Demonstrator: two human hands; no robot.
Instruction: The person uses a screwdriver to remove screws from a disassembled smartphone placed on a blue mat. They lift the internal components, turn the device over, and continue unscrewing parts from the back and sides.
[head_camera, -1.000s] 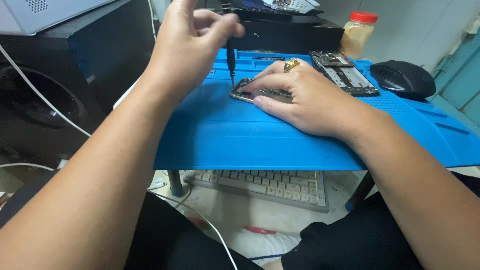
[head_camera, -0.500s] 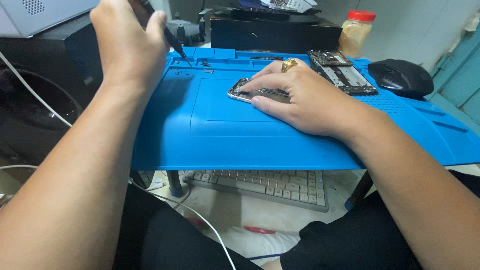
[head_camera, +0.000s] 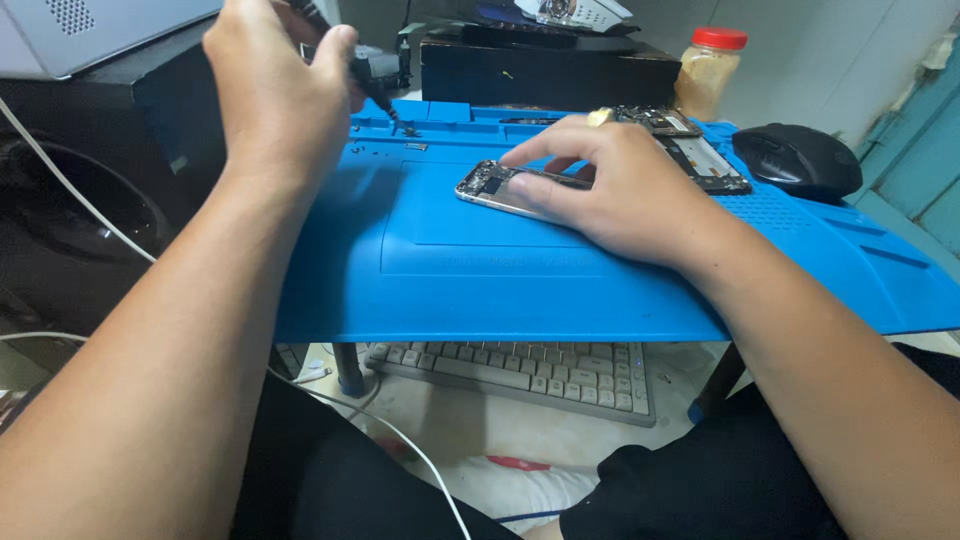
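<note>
Left hand: the left hand (head_camera: 275, 85) is raised over the far left corner of the blue mat (head_camera: 480, 270), fingers curled shut around a dark screwdriver (head_camera: 375, 80) whose tip points down at the mat's upper tray strip (whether the tip touches the mat cannot be told).
Right hand: the right hand (head_camera: 625, 195) lies flat and mostly open, fingers spread over an opened phone (head_camera: 500, 188), pressing it to the mat; a gold ring sits on one finger.
Phone: near the middle of the mat, tilted slightly, its inner parts facing up, the right half hidden under the fingers.
Mat: covers the small table, with moulded compartments along its far edge.
Second phone frame: another opened phone frame (head_camera: 700, 160) lies just beyond the right hand, near the mouse.
Mouse: a black mouse (head_camera: 798, 160) sits at the far right of the mat.
Jar: a red-lidded jar (head_camera: 710, 70) stands behind the mat.
Below: a pale keyboard (head_camera: 515, 370) lies on the floor under the table.
</note>
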